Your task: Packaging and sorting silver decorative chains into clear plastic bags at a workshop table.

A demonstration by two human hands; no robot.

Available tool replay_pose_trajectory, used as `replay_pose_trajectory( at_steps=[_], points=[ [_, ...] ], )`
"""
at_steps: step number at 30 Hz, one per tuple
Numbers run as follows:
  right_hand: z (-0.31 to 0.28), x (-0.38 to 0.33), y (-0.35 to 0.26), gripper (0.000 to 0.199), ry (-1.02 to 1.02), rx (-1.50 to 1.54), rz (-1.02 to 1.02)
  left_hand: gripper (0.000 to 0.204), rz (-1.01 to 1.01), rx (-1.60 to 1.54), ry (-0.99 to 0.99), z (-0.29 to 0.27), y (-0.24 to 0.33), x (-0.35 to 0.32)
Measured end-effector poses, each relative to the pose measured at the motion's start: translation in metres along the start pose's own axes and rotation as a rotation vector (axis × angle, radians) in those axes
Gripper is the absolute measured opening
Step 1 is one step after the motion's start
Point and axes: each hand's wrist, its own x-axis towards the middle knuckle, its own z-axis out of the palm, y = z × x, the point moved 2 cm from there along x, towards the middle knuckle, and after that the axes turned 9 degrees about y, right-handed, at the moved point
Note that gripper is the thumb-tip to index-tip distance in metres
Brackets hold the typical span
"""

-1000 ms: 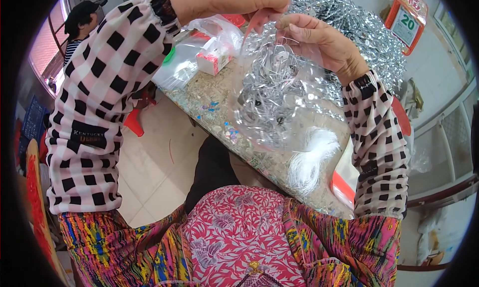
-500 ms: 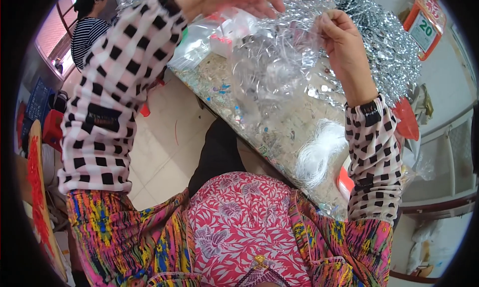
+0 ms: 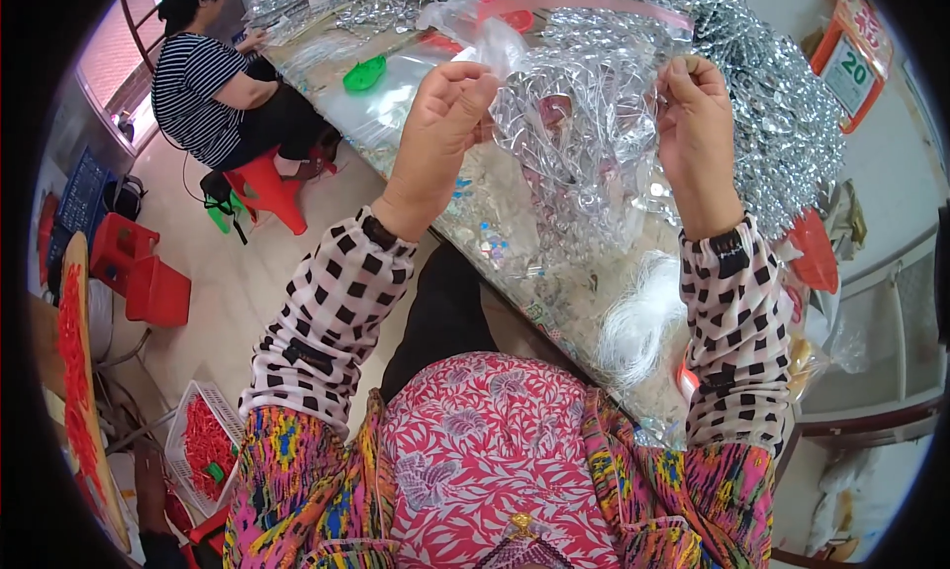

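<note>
Our left hand (image 3: 440,139) has come down from the top of the view, where it was reaching half a second ago, and now sits level with our right hand (image 3: 698,134), which has hardly moved. Beneath us we see the speckled table (image 3: 495,208), its edge slanting across, and on its far right a heap of silver tinsel (image 3: 767,124), crinkled and glittering. Both forearms angle up in checked sleeves (image 3: 735,341), gathered at the wrists. Between our hands, above the table, hangs the clear plastic bag (image 3: 584,143), wrinkled and glossy, with shiny silver strips inside and a pinkish band (image 3: 584,8) along its top. We grip it at either side, thumbs pressed to curled fingers. Nearer us lies a loose hank of fine white strands (image 3: 643,322); farther left, a smooth green dish (image 3: 365,73).
</note>
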Motion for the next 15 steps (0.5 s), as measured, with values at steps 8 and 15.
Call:
replay_pose_trajectory(
  at_steps=[8,15],
  points=[
    [-0.008,-0.006,0.0,0.003,-0.017,0.006,-0.04,0.011,0.157,0.192,-0.034,0.008,0.012,0.004],
    [-0.029,-0.005,-0.018,0.013,-0.139,-0.267,-0.032,0.009,0.161,0.119,-0.038,0.016,0.006,0.006]
  ],
)
